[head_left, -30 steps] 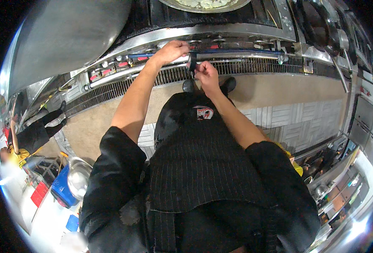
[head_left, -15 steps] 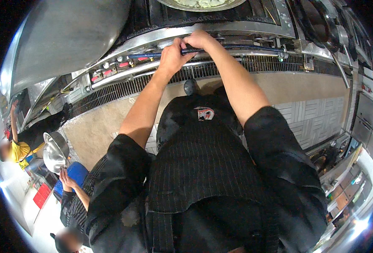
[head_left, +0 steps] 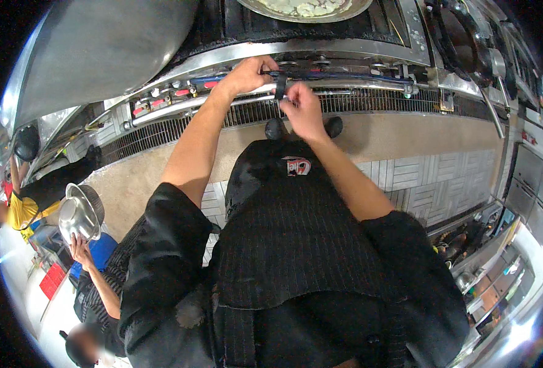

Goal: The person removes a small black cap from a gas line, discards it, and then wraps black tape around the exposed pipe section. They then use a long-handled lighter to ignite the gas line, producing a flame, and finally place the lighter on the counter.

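– Since half a second ago, the right hand (head_left: 303, 111) has drawn back to the near side of the blue pipe (head_left: 205, 80), parting from the left hand (head_left: 250, 75); in the earlier frame the two met over it.

– How are the fingers set now?

– On the right they are bent, tips just beside a black strap (head_left: 280, 88); I can't tell whether they pinch it. On the left they curl at the pipe, and I can't tell if they grip it.

– Where exactly is that strap?

– Hanging across the middle of the pipe, between the two hands.

– And around the pipe?

– Floor grating (head_left: 375, 102) runs along its near side, lower down. Red valve handles (head_left: 181, 92) line up about its left end. Past its far side, on the stove (head_left: 222, 27), sits a round pan (head_left: 308, 19) of pale food (head_left: 305, 7).

– Who else is about?

– Well left of the pipe, toward its near side, a co-worker's hand (head_left: 81, 250) supports a steel bowl (head_left: 75, 218), a blue bin (head_left: 103, 247) beside it. Farther left of the pipe is a person in a yellow shirt (head_left: 22, 212).
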Available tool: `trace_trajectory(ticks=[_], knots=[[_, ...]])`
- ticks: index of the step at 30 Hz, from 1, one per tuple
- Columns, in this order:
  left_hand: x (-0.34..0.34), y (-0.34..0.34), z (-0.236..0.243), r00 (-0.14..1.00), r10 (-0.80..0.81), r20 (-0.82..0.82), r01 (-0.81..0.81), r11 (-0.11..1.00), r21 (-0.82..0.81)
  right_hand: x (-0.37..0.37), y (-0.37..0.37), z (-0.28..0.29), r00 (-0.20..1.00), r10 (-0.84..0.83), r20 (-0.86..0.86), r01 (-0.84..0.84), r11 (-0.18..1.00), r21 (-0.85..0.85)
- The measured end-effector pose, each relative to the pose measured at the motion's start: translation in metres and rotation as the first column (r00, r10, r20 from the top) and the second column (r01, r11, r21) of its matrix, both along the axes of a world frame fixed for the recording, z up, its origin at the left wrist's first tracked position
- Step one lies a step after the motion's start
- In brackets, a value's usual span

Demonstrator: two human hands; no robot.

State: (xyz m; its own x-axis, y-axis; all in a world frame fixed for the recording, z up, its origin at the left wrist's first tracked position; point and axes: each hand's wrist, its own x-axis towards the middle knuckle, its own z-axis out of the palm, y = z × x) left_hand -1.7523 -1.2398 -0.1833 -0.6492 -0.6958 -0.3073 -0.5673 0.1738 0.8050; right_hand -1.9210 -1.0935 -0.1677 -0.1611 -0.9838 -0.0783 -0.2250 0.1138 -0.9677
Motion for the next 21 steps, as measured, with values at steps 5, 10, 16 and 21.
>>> trace_trajectory(ticks=[5, 10, 16, 21], knots=[[-0.014, 0.013, 0.014, 0.979, 0.042, 0.200, -0.042, 0.999, -0.001, 0.000, 0.011, -0.070, 0.802, -0.180, 0.569, 0.026, 0.963, 0.269], [-0.020, 0.035, 0.015, 0.974, 0.151, 0.172, -0.086, 0.939, -0.334, -0.014, -0.009, -0.049, 0.925, -0.380, -0.022, 0.381, 0.922, 0.073], [-0.023, 0.054, 0.010, 0.964, 0.259, 0.068, -0.193, 0.848, -0.493, -0.022, -0.105, -0.011, 0.759, 0.273, -0.591, -0.036, 0.924, 0.381], [-0.018, 0.057, -0.001, 0.929, 0.363, -0.069, -0.365, 0.872, -0.326, -0.008, -0.180, -0.040, 0.806, 0.542, -0.238, -0.274, 0.698, 0.662]])
